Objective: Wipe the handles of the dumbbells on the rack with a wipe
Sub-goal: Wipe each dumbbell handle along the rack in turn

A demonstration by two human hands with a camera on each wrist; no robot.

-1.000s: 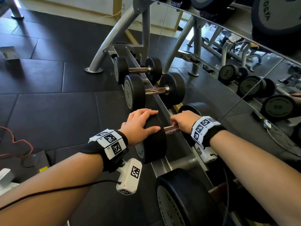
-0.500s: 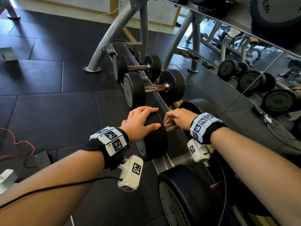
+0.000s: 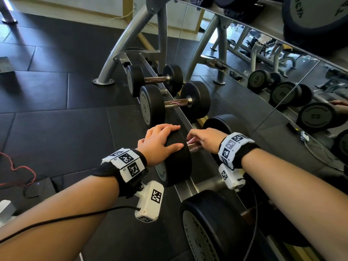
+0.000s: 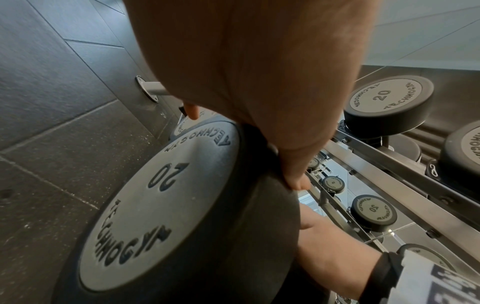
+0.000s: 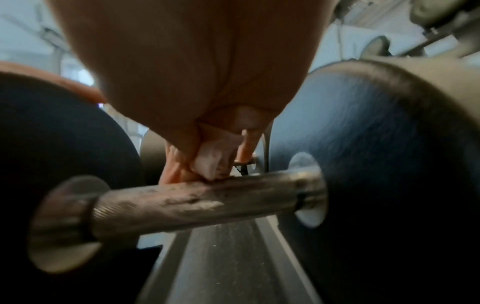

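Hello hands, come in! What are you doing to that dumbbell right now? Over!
Left hand resting flat on the 20 dumbbell's front head. Right hand pinching the wipe against its handle. Nothing blocking.

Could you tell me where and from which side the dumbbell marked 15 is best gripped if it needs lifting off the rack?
Probably by its bare metal handle, from above: the 15 dumbbell lies level across the rack rails, both black heads are too wide for one hand, and nothing covers the bar.
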